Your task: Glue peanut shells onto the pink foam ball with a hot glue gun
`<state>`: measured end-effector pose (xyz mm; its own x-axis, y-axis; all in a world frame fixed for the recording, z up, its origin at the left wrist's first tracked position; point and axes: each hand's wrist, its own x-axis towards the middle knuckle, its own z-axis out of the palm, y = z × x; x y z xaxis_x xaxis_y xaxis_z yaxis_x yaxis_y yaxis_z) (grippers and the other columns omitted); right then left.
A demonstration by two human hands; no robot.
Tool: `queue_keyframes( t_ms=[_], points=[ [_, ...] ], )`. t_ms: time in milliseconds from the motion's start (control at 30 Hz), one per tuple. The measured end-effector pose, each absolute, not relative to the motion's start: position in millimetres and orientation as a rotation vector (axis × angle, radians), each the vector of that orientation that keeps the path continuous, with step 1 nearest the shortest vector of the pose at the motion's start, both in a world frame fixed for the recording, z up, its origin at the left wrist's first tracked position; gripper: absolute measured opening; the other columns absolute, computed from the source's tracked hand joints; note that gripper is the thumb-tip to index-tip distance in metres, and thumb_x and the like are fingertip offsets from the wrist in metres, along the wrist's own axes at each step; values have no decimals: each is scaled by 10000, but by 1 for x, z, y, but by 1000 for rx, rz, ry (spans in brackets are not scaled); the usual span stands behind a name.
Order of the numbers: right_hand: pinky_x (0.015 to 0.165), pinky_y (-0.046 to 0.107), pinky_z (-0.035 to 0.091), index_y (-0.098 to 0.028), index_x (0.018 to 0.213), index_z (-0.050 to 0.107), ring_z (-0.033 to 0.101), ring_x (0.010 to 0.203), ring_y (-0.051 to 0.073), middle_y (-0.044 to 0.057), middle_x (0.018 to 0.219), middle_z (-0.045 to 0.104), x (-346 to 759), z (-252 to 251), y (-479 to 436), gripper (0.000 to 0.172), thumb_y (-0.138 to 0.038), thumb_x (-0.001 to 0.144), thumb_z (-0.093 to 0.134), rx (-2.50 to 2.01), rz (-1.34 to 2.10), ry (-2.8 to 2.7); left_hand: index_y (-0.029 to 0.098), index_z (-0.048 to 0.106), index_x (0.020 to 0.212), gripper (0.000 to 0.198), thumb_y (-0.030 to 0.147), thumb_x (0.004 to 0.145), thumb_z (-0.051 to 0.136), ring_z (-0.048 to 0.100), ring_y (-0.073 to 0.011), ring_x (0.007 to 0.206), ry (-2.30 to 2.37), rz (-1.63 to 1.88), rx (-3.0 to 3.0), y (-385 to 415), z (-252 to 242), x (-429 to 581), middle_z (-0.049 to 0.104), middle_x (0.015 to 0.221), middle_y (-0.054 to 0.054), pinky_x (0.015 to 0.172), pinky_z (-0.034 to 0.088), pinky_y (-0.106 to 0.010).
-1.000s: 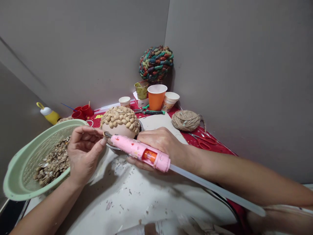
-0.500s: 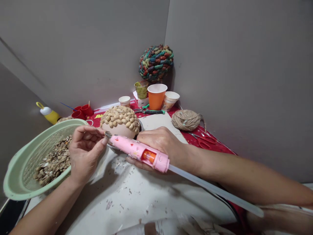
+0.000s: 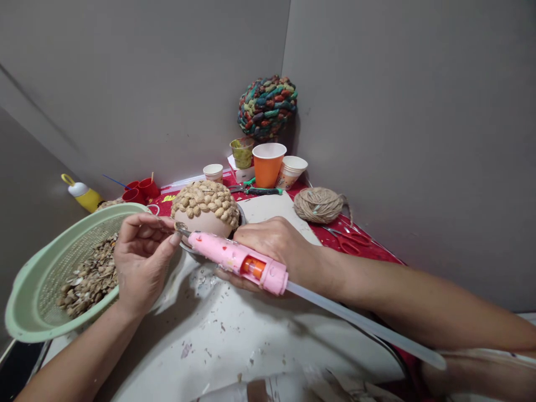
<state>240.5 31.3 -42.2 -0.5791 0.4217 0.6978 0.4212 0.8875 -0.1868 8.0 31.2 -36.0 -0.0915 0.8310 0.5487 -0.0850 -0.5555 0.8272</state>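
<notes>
My right hand (image 3: 272, 245) is wrapped round a pink glue gun (image 3: 234, 259), with a long translucent glue stick (image 3: 364, 324) sticking out of its back. The gun's tip points left and meets a small piece of shell (image 3: 181, 226) pinched between the thumb and fingers of my left hand (image 3: 144, 257). Just behind the tip, a pale ball (image 3: 201, 222) rests in a dark bowl, its top covered with peanut shells (image 3: 206, 198). To the left, a green colander (image 3: 29, 312) holds many shells (image 3: 90, 279) beside my left hand.
Behind stand an orange cup (image 3: 268, 167), paper cups (image 3: 292, 170), green-handled pliers (image 3: 263, 191) and a multicoloured ball (image 3: 268, 107). Twine (image 3: 319, 205) and red scissors (image 3: 349, 243) lie right. Red cups (image 3: 148, 188) and a yellow bottle (image 3: 87, 196) are left. Scraps dot the white board (image 3: 234, 346).
My left hand has shifted slightly left, and more of the shell piece shows at the gun's tip. The glue gun and its stick have moved very slightly left.
</notes>
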Motion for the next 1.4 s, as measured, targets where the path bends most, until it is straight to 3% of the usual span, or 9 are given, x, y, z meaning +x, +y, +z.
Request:
queue_keyframes(
  t_ms=[400, 833, 1067, 1400],
  points=[
    [527, 270, 251, -149, 702, 574, 467, 553, 83, -16, 649, 583, 241, -43, 33, 335, -404, 910, 636, -613, 22, -2281, 263, 699, 925, 310, 95, 717, 855, 670, -106, 838, 818, 1761, 1482, 32, -35, 10, 748, 906, 13, 792, 573, -189],
    [524, 257, 205, -159, 674, 510, 392, 535, 74, -45, 617, 517, 241, -42, 34, 290, -258, 755, 770, -642, 41, -2284, 254, 704, 904, 309, 109, 694, 877, 667, -90, 815, 808, 1778, 1420, 33, -33, 13, 753, 893, 22, 798, 574, -168],
    [527, 261, 193, -168, 652, 485, 377, 531, 76, -36, 601, 505, 241, -42, 33, 294, -283, 791, 718, -695, 45, -2294, 257, 701, 857, 335, 158, 625, 922, 663, -108, 767, 847, 1793, 1380, 34, -31, 12, 741, 843, 18, 742, 590, -194],
    [521, 262, 194, -164, 655, 504, 377, 533, 83, -35, 604, 517, 242, -42, 33, 285, -279, 784, 731, -703, 13, -2296, 265, 690, 868, 333, 169, 639, 912, 657, -125, 800, 879, 1744, 1343, 34, -31, 8, 701, 861, -1, 773, 600, -218]
  ],
)
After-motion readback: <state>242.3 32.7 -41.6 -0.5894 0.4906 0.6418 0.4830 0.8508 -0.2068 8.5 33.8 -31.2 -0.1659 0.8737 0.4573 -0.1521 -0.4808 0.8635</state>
